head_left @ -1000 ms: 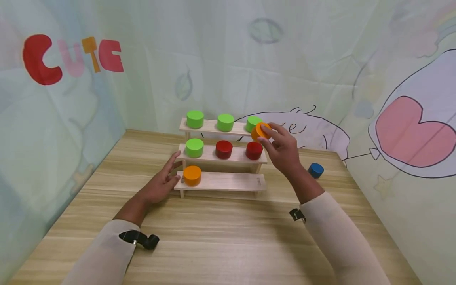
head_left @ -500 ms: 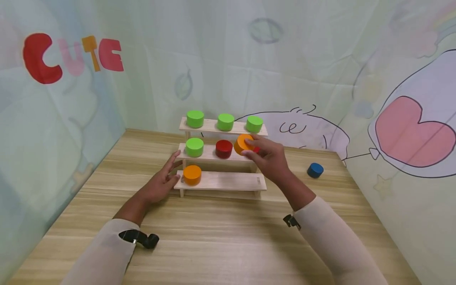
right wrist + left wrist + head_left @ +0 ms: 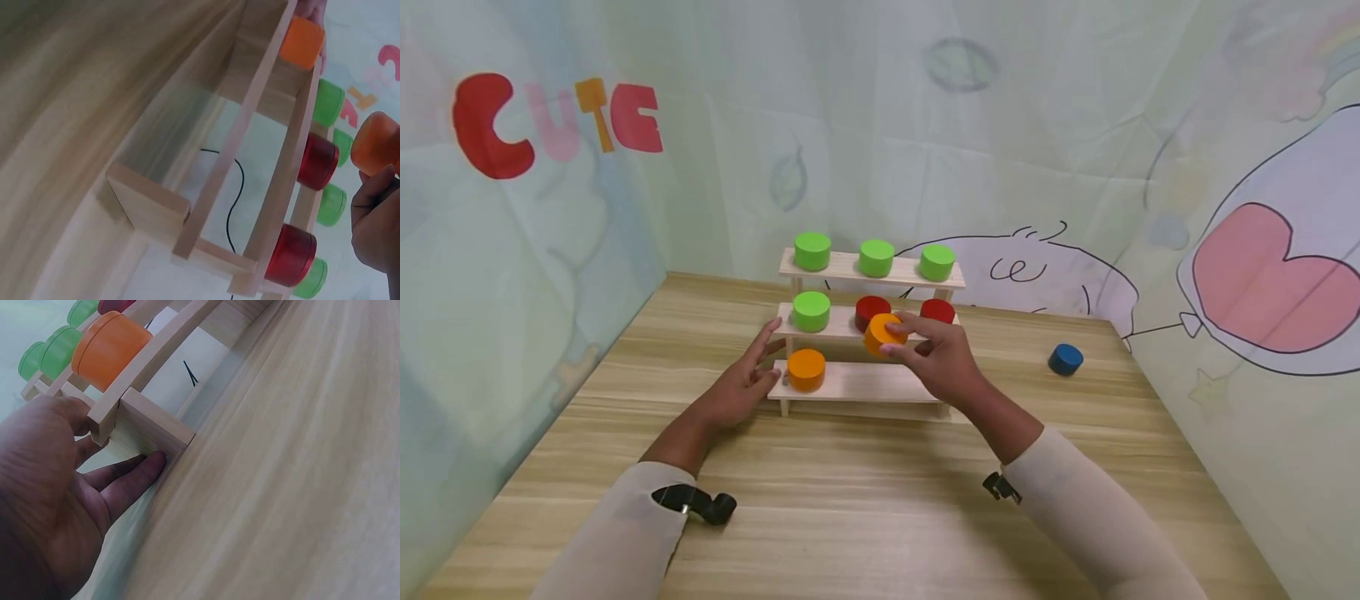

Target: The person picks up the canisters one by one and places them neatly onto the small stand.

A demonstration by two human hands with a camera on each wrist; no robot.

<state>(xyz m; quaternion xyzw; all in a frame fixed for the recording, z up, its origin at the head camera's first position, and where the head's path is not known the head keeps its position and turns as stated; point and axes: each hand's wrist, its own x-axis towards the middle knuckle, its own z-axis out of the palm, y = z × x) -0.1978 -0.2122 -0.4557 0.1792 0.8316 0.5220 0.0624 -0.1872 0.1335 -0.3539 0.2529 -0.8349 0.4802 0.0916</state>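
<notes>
Between its thumb and fingers, my right hand (image 3: pixel 946 360) pinches an orange cylinder block (image 3: pixel 883 335), held in the air in front of the middle shelf; it also shows as the orange block (image 3: pixel 376 145) in the right wrist view. My left hand (image 3: pixel 741 390) rests against the left end of the three-tier wooden rack (image 3: pixel 865 382), its fingers extended along the side in the left wrist view. A second orange block (image 3: pixel 806 370) sits at the left of the bottom shelf. On the middle shelf stand a green block (image 3: pixel 811 311) and two red blocks (image 3: pixel 937 312).
Green blocks (image 3: pixel 876 258) stand at the left, middle and right of the top shelf. A blue block (image 3: pixel 1065 359) lies on the wooden table (image 3: pixel 850 508), right of the rack. Printed cloth walls (image 3: pixel 865 125) close in the table at the back and sides.
My right hand has carried the orange block left and down, from beside the top shelf's right end to in front of the middle shelf. The left hand stays in place.
</notes>
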